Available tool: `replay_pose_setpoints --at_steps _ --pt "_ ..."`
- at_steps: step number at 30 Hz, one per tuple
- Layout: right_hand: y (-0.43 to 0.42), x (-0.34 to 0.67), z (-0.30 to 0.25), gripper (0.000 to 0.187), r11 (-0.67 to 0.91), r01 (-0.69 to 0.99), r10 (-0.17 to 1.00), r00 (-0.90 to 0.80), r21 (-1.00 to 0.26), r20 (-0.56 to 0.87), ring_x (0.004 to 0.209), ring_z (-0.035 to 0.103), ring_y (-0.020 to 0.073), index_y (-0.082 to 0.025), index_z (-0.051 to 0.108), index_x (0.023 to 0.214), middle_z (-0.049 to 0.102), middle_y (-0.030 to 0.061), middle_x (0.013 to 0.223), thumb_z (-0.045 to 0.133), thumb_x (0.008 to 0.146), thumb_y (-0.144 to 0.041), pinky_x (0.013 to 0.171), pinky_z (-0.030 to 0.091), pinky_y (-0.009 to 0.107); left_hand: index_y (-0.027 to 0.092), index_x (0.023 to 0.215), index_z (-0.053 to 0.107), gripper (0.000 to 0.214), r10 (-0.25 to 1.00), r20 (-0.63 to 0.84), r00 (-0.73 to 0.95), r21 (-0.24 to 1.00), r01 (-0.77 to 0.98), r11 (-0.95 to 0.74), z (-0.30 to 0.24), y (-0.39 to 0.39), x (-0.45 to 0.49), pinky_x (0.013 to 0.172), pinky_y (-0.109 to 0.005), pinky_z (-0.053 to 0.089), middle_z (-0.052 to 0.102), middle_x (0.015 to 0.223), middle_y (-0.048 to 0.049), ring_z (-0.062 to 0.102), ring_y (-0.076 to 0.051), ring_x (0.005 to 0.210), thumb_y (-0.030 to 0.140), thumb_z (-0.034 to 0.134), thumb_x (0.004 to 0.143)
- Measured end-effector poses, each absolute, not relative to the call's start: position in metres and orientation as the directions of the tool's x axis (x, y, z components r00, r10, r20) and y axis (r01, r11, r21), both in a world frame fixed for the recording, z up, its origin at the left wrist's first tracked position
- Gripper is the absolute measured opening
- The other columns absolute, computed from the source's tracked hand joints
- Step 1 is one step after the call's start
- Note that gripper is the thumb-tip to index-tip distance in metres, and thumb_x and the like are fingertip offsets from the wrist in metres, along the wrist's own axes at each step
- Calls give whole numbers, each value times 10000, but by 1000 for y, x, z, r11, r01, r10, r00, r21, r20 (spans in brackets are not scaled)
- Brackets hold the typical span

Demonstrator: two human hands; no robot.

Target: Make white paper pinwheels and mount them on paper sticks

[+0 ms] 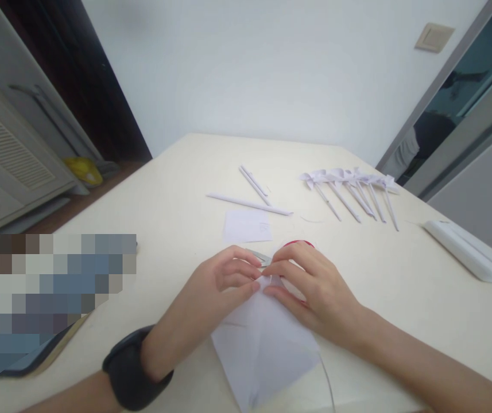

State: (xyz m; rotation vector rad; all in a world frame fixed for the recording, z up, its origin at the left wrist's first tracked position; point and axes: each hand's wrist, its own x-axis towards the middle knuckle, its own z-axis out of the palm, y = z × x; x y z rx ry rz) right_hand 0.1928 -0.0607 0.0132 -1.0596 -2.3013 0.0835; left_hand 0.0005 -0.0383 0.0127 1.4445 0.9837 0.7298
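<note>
A white sheet of paper (280,355) with crease lines lies on the table in front of me. My left hand (232,281) pinches its far corner between thumb and fingers. At the same corner, my right hand (306,281) closes its thumb and fingertips on the paper. The fingertips of both hands almost meet there. Just beyond them shows the metal blade of scissors (262,258), mostly covered by my hands. Part of a red rim (299,244) peeks out behind my right hand; I cannot tell whether it belongs to the scissors.
Behind my hands lies a small white paper square (246,226). Rolled paper sticks (250,205) are farther back. Several paper pinwheels on sticks (349,183) lie back right. A long white packet (469,252) sits by the right edge. A blurred-out flat object (34,310) is at left.
</note>
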Motion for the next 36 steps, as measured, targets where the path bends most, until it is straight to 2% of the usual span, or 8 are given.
replay_pose_setpoints --at_steps 8,12,16,19,23,27,31,36 --pt "-60 192 15 42 565 631 822 -375 -532 428 857 522 164 -184 585 855 567 37 910 549 836 -175 722 435 300 225 956 523 189 885 -60 462 978 205 -41 17 -44 3 794 -276 475 660 953 -16 637 -155 865 148 577 791" --pt "-57 195 23 89 468 522 883 -311 -713 352 821 542 137 -189 590 790 567 15 862 545 825 -122 724 440 273 225 979 521 211 881 -72 468 969 242 -49 19 -46 3 771 -286 484 655 981 -27 639 -159 835 133 547 791" --pt "-55 195 29 86 322 388 933 -284 -864 220 801 559 131 -187 609 753 587 9 836 570 828 -177 741 443 267 230 998 529 233 869 -112 482 968 251 -14 20 -45 4 742 -291 489 658 963 -31 642 -168 809 148 553 781" --pt "-54 194 29 119 213 302 954 -271 -929 131 807 552 127 -184 615 718 582 5 820 585 823 -231 690 438 240 236 1038 530 270 815 -175 553 971 232 51 20 -47 7 736 -312 494 672 948 -35 651 -196 837 158 551 780" --pt "-56 194 29 138 83 182 961 -276 -980 30 641 501 78 -183 599 711 556 -12 826 577 825 -258 508 378 196 222 968 602 226 755 -181 630 972 234 38 19 -50 8 732 -292 480 674 943 -21 627 -212 882 147 554 761" --pt "-56 197 32 107 49 174 963 -270 -984 0 547 443 54 -206 608 830 547 -7 861 563 830 -304 424 303 187 199 804 657 127 780 -171 602 940 336 -53 19 -49 5 598 -250 449 670 809 -2 611 -205 754 202 533 773" --pt "-54 202 35 274 3 240 972 -229 -971 -54 650 537 102 -258 552 1051 569 15 886 569 816 -396 492 369 201 192 857 665 170 816 -204 541 949 313 29 21 -45 2 632 -280 477 695 852 -16 634 -235 770 282 541 782" --pt "-52 206 36 271 -16 261 945 -312 -965 -100 753 578 141 -223 551 972 595 31 929 586 798 -428 615 433 246 198 996 653 286 880 -226 417 960 249 129 26 -41 1 652 -318 502 712 867 -38 658 -262 787 355 589 766"
